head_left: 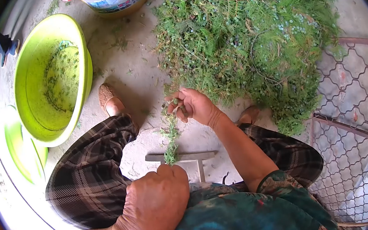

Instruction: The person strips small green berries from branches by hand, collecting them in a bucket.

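Observation:
A thin green conifer sprig (169, 136) stretches between my two hands above the floor. My left hand (159, 203) is closed in a fist around its lower end, close to my body. At the upper end, my right hand (194, 107) has its fingers curled about the tip, with small greenish bits, perhaps berries, among the fingers. Beyond my right hand lies a large heap of cut conifer branches (230, 42) dotted with pale blue-green berries.
To the left, a lime-green basin (50, 79) with greenish bits inside leans tilted over another green basin (24, 150). A labelled bucket (113, 1) stands at the back. On the right is a wire mesh panel (352, 93). A small wooden stand (181, 157) sits between my legs.

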{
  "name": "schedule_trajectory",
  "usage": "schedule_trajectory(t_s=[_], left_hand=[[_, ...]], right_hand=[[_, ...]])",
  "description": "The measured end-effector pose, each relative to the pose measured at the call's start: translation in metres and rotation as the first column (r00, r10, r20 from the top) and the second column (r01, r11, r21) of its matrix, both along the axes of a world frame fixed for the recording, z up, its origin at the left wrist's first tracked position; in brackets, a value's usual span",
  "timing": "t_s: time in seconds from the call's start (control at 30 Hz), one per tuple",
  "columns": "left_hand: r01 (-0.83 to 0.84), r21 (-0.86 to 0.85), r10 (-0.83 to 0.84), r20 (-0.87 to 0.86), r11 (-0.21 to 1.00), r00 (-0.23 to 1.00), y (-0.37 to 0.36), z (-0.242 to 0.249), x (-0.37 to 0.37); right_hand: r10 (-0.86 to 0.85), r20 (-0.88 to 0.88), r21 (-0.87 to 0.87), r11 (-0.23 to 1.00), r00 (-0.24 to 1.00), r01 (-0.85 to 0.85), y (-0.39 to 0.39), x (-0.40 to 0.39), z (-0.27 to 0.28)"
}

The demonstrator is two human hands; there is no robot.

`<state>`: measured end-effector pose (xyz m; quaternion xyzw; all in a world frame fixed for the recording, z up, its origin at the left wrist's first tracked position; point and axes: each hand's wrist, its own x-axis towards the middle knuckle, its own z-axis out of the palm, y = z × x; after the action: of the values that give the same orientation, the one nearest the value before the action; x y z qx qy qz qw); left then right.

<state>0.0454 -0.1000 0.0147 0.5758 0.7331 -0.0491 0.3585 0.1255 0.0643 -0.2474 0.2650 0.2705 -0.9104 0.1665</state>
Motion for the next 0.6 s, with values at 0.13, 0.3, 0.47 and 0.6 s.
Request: schedule_trajectory(t_s=[0.13, 0.3, 0.47, 0.6], left_hand=[[-0.02, -0.014, 0.021, 0.012, 1.0, 1.0, 0.002, 0.001, -0.003], [-0.027, 0.004, 0.028, -0.012, 1.0, 1.0, 0.004, 0.002, -0.006], [-0.028, -0.037, 0.028, -0.002, 0.999, 1.0, -0.004, -0.004, -0.004], [-0.088, -0.098, 0.089, 0.011, 0.991, 0.996, 0.005, -0.005, -0.012]], right_hand=[[0.053, -0.052, 0.061, 0.997, 0.997, -0.05, -0.001, -0.001, -0.009], [0.075, -0.025, 0.203, 0.977, 0.997, -0.068, -0.003, 0.002, -0.019], [0.273, 0.455, 0.792, 0.31, 0.848, -0.525, -0.025, 0.03, -0.087], [0.21, 0.362, 0.921, 0.068, 0.908, -0.383, -0.045, 0.009, -0.095]])
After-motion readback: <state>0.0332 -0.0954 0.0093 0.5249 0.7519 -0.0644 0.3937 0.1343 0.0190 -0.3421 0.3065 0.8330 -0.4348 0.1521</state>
